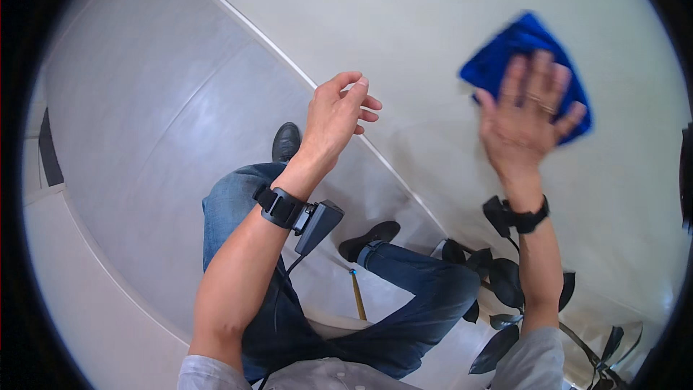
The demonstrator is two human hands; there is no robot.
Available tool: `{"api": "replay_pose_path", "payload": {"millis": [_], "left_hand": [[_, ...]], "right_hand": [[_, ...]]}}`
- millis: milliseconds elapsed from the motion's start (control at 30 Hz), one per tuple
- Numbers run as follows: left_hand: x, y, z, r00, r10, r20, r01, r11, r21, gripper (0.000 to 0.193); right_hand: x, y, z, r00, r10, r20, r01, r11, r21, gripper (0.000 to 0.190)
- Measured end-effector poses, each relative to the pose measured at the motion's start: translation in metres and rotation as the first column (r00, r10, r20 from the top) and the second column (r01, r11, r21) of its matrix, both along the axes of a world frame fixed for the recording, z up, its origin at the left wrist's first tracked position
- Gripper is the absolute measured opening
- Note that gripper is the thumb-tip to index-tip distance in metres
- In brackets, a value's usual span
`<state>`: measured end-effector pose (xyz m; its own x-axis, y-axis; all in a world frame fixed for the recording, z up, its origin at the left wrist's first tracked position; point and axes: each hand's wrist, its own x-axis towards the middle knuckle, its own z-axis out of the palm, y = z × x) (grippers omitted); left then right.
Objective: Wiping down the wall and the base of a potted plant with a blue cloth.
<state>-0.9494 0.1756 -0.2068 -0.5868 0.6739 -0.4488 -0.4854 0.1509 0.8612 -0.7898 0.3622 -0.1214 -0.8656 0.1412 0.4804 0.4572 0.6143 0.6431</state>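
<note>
My right hand lies flat with spread fingers on a blue cloth, pressing it against a pale wall. The cloth's corners stick out above and to both sides of the fingers, and the hand looks slightly blurred. A ring shows on one finger. My left hand hovers to the left with loosely bent fingers, holding nothing, in front of the line where wall and floor meet. Each wrist bears a black strap with a small device and a cable.
A dark-leaved plant stands beside my right forearm at the wall. A white baseboard edge runs diagonally along the grey floor. My jeans-clad legs and dark shoes are below, with a chair seat between the thighs.
</note>
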Motion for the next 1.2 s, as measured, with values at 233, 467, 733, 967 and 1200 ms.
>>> {"api": "replay_pose_path", "payload": {"millis": [233,467,733,967,1200], "left_hand": [[-0.003,0.003,-0.003,0.996,0.083,-0.030,-0.082,0.997,0.007,0.053],[-0.002,0.002,-0.012,0.997,0.054,-0.059,-0.055,0.998,-0.006,0.051],[-0.002,0.002,-0.019,0.998,0.039,-0.049,-0.041,0.998,-0.043,0.048],[-0.004,0.007,-0.014,0.999,0.017,-0.036,-0.017,1.000,-0.004,0.048],[-0.005,0.009,0.002,0.999,-0.041,-0.016,0.042,0.997,0.057,0.048]], "right_hand": [[-0.026,-0.005,-0.163,0.890,0.086,0.449,-0.134,0.988,0.077,0.058],[-0.005,-0.007,-0.296,0.769,0.052,0.637,-0.206,0.964,0.169,0.063],[0.047,0.001,-0.403,0.584,0.073,0.809,-0.219,0.973,0.070,0.062],[0.120,0.020,-0.422,0.247,0.036,0.968,-0.179,0.984,0.010,0.062],[0.181,0.013,-0.309,0.232,0.104,0.967,-0.115,0.990,-0.079,0.059]]}}
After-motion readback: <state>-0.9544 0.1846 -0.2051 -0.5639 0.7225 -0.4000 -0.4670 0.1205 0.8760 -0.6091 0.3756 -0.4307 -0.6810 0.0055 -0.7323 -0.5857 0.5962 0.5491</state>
